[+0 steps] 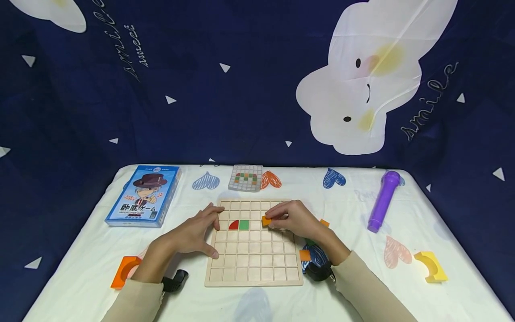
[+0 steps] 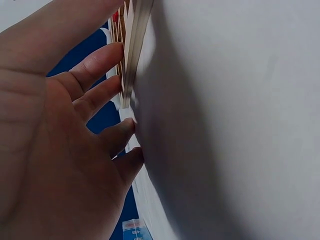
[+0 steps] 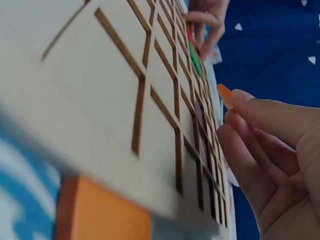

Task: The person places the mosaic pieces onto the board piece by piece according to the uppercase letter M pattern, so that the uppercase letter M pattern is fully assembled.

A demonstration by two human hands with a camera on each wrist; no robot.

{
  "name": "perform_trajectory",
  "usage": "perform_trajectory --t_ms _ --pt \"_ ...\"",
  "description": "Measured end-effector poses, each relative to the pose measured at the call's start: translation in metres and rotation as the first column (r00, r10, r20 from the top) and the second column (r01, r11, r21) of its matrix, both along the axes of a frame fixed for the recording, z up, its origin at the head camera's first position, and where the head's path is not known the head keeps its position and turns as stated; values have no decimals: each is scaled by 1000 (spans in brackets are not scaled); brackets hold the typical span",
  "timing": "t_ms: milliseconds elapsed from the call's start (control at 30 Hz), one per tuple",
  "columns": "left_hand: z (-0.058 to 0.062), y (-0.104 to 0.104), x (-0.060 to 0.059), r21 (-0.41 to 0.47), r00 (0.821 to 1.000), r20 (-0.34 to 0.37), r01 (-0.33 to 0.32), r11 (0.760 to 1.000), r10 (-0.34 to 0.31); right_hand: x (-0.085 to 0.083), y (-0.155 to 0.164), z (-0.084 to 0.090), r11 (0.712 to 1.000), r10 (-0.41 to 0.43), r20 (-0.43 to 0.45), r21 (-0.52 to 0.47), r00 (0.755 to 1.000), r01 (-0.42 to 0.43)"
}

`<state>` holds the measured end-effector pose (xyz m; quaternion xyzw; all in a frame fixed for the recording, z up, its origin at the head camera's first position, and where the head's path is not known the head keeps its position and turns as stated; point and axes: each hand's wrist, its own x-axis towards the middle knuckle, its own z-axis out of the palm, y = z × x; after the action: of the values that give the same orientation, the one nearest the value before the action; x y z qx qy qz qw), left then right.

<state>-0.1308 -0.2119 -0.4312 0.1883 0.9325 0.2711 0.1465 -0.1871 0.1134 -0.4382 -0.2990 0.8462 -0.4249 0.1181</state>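
Orange in colour, a small tile (image 1: pixel 266 221) is pinched between the thumb and forefinger of the right hand (image 1: pixel 293 217) and held just above a wooden grid board (image 1: pixel 255 260), toward its far right corner. The left hand (image 1: pixel 193 232) is spread wide along the board's left edge, thumb and fingers parted, with nothing gripped. On the grid, a red quarter-circle tile (image 1: pixel 234 225) and a green square tile (image 1: pixel 244 225) are set side by side, nearer the board's far left corner. Just beyond the board's right edge, an orange square tile (image 1: pixel 305 255) is seen, while an orange piece (image 1: pixel 324 222) and a green piece (image 1: pixel 310 242) are partly hidden by the right arm. A pattern card (image 1: pixel 246 178) is placed at the far edge of the white-covered table (image 1: pixel 346 210), a blue game box (image 1: pixel 145 197) at its far left corner and a purple toy microphone (image 1: pixel 382 203) near its far right corner. Toward the left and right edges, an orange arch block (image 1: pixel 119 273) and a yellow arch block (image 1: pixel 434 267) are positioned respectively.
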Motion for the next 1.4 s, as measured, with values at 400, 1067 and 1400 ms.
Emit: perform_trajectory --t_ms 400,1067,1400 --pt "0 0 0 4 1000 5 -6 1000 6 6 -25 -5 996 57 -60 72 997 -53" --pt "-1 0 0 0 1000 -6 2 1000 -2 14 -38 -6 988 15 -130 157 991 5" --pt "-2 -1 -1 5 1000 -9 0 1000 1 14 -40 -3 985 19 -150 175 988 8"
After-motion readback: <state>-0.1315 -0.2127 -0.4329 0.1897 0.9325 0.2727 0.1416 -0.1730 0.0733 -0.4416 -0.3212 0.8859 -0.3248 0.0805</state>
